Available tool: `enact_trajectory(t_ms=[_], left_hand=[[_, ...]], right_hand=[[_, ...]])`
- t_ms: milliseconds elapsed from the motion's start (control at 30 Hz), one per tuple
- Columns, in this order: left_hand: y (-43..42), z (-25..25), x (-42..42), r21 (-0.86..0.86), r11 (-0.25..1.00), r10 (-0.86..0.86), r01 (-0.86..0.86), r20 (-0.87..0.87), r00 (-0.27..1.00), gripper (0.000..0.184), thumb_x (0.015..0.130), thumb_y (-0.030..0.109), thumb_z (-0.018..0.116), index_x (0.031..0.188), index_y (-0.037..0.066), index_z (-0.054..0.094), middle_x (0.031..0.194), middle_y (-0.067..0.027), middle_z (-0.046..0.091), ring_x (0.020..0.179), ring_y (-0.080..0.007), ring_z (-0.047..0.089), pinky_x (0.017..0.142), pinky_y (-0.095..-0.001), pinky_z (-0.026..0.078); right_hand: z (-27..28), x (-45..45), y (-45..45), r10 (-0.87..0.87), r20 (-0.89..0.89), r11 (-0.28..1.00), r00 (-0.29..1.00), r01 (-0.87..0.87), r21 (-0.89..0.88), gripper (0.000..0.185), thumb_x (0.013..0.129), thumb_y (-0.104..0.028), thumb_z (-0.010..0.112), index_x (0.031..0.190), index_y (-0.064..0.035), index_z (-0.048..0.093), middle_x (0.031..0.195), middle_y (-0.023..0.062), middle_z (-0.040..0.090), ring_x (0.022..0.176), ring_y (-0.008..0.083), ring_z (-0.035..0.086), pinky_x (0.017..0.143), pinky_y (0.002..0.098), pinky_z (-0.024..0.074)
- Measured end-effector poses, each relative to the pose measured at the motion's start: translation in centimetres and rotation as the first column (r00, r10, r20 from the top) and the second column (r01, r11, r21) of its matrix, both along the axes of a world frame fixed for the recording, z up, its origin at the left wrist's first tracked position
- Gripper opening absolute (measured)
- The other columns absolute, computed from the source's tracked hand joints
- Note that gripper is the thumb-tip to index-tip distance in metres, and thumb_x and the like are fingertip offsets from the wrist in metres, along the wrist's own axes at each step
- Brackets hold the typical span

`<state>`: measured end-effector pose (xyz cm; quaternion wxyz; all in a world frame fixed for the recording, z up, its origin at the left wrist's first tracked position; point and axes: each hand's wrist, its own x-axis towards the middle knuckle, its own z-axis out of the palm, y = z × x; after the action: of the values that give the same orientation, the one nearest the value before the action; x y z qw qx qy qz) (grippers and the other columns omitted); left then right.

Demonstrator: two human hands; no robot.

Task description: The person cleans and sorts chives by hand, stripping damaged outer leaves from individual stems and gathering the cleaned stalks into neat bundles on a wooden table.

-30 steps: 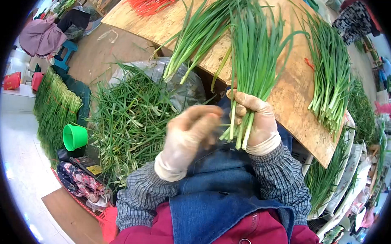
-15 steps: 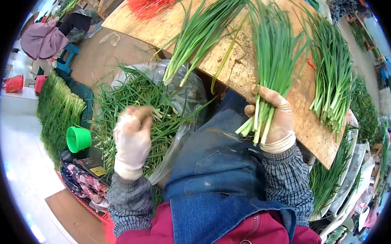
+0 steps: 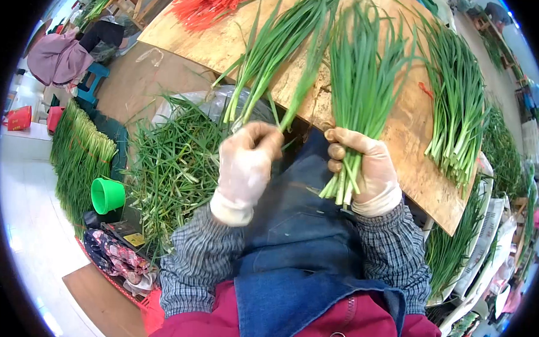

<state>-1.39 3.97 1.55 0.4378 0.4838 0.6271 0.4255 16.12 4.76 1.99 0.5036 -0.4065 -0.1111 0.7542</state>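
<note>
My right hand (image 3: 373, 169), in a thin whitish glove, is closed round a bunch of green chives (image 3: 362, 94), with the pale stem ends sticking out below the fingers. My left hand (image 3: 247, 168), gloved too, pinches the lower end of a few chive stalks (image 3: 305, 89) at the board's edge. Beside it, a loose pile of chives (image 3: 273, 61) lies on the wooden board (image 3: 196, 44) with the stems towards me. At the right of the board rests a thicker pile of chives (image 3: 459, 104).
Red ties (image 3: 207, 6) lie at the board's far left. Below the left hand is a heap of leaf scraps (image 3: 175, 159) on clear plastic. Bundled chives (image 3: 83, 156) and a green bucket (image 3: 107, 195) stand at the left. A person (image 3: 59, 57) sits near a blue stool (image 3: 93, 82).
My left hand has moved right and up from above the scrap heap to the board's edge, and now pinches chive stalks. My right hand still holds its bunch, slightly shifted left.
</note>
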Motion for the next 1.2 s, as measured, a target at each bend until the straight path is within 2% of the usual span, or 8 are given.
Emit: enact_trajectory(t_ms=[200, 567, 733, 867, 1000, 1067, 1133, 1200], left_hand=[[-3.1, 1.6, 1.6, -0.323, 0.932, -0.004, 0.166, 0.45, 0.893, 0.013, 0.078, 0.01, 0.062, 0.084, -0.001, 0.06, 0.066, -0.0037, 0.059, 0.051, -0.0044, 0.046, 0.046, -0.017, 0.034], [-2.5, 0.6, 1.5, -0.343, 0.929, 0.096, 0.143, 0.592, 0.8, 0.007, 0.079, 0.007, 0.06, 0.079, 0.0, 0.061, 0.062, -0.0029, 0.058, 0.045, -0.0044, 0.044, 0.042, -0.0153, 0.031], [-4.5, 4.6, -2.3, -0.11, 0.99, -0.046, 0.093, 0.368, 0.929, 0.006, 0.075, 0.003, 0.061, 0.077, -0.003, 0.063, 0.062, -0.0036, 0.057, 0.041, -0.0066, 0.041, 0.041, -0.0198, 0.03], [-5.7, 2.6, -9.2, 0.517, 0.81, -0.41, 0.275, 0.165, 0.897, 0.014, 0.079, 0.009, 0.061, 0.075, -0.004, 0.061, 0.058, -0.0035, 0.052, 0.04, -0.0089, 0.037, 0.038, -0.022, 0.026], [-8.0, 2.2, -15.3, 0.374, 0.814, 0.16, -0.444, 0.59, 0.792, 0.018, 0.085, 0.013, 0.055, 0.073, 0.001, 0.059, 0.056, 0.0, 0.046, 0.046, -0.006, 0.038, 0.038, -0.0203, 0.026], [-7.9, 1.0, -16.6, 0.182, 0.828, 0.559, -0.53, -0.183, 0.809, 0.016, 0.085, 0.017, 0.055, 0.078, 0.003, 0.062, 0.061, -0.0033, 0.054, 0.05, -0.0076, 0.045, 0.045, -0.0211, 0.035], [-7.8, -2.6, -17.7, 0.225, 0.957, 0.278, -0.181, -0.889, 0.365, 0.011, 0.082, 0.014, 0.059, 0.081, 0.004, 0.063, 0.067, -0.0062, 0.059, 0.058, -0.0112, 0.054, 0.051, -0.0239, 0.043], [-6.9, -2.9, -12.6, 0.36, 0.915, 0.381, -0.183, -0.617, 0.689, 0.009, 0.077, 0.011, 0.063, 0.084, 0.005, 0.063, 0.071, -0.0089, 0.061, 0.064, -0.0172, 0.059, 0.057, -0.0264, 0.046]], right_hand=[[0.4, -2.1, 0.1, 0.024, 0.366, 0.999, 0.93, -0.04, 0.036, 0.013, 0.076, -0.008, 0.064, 0.081, 0.0029, 0.06, 0.061, 0.0042, 0.057, 0.044, 0.0093, 0.05, 0.04, 0.0204, 0.0422], [1.1, -0.4, 0.3, -0.177, 0.262, 0.979, 0.949, 0.144, 0.143, 0.01, 0.074, 0.0, 0.059, 0.078, 0.009, 0.059, 0.058, 0.0073, 0.056, 0.043, 0.0105, 0.05, 0.039, 0.0204, 0.0388], [0.4, 2.6, 1.0, -0.128, 0.107, 0.986, 0.986, 0.114, 0.122, 0.011, 0.077, -0.005, 0.057, 0.081, 0.0055, 0.058, 0.068, 0.0104, 0.06, 0.049, 0.0145, 0.054, 0.047, 0.0226, 0.0481], [-0.1, 2.7, 0.9, -0.069, -0.141, 0.996, 0.988, 0.077, 0.05, 0.01, 0.078, -0.005, 0.055, 0.083, 0.0031, 0.058, 0.073, 0.01, 0.061, 0.065, 0.0186, 0.061, 0.055, 0.0328, 0.0539], [0.0, 2.2, 0.8, -0.104, -0.172, 0.995, 0.98, 0.103, -0.015, 0.013, 0.078, -0.002, 0.054, 0.089, 0.0046, 0.056, 0.079, 0.0114, 0.061, 0.07, 0.0203, 0.063, 0.055, 0.0317, 0.0546], [-0.2, 2.2, 0.8, -0.062, -0.193, 0.998, 0.979, 0.062, -0.006, 0.017, 0.077, 0.001, 0.053, 0.093, 0.0057, 0.054, 0.082, 0.0125, 0.061, 0.071, 0.0209, 0.063, 0.051, 0.0263, 0.0524], [-0.3, 2.1, 0.8, -0.013, -0.219, 0.999, 0.976, 0.024, 0.049, 0.018, 0.076, 0.001, 0.053, 0.094, 0.0059, 0.053, 0.082, 0.0128, 0.061, 0.072, 0.0215, 0.064, 0.049, 0.0243, 0.0512], [-0.6, 1.9, 0.7, -0.013, -0.226, 0.999, 0.974, 0.023, 0.038, 0.019, 0.076, 0.002, 0.053, 0.094, 0.0053, 0.052, 0.079, 0.0108, 0.059, 0.065, 0.0175, 0.058, 0.047, 0.0235, 0.0456]])
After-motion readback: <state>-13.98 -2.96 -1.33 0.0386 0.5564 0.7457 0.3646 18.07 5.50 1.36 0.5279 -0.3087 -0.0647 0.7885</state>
